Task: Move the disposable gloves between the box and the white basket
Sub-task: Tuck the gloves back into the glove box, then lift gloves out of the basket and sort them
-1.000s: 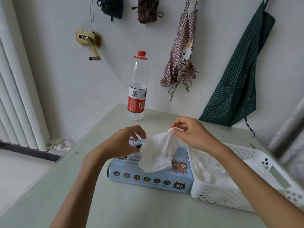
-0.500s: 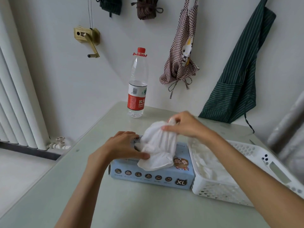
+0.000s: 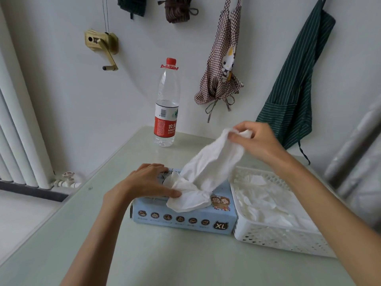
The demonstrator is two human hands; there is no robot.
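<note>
The right hand [image 3: 256, 141] pinches one glove [image 3: 208, 164], which trails toward seven o'clock from the grip into the one box [image 3: 183, 215]. The left hand [image 3: 144, 182] lies flat, fingers straight, on the box; at three o'clock, one white basket [image 3: 274, 236] holds a pile of gloves I cannot count.

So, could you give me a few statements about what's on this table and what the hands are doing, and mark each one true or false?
1. The right hand pinches the upper end of a white glove raised above the box. True.
2. The left hand lies in the white basket. False: it rests on top of the box, with the thumb against the crumpled gloves at the opening.
3. The basket stands right beside the box and has white gloves in it. True.
4. The water bottle lies on its side. False: it stands upright near the far edge of the table.
5. The box is marked XL. True.
</note>
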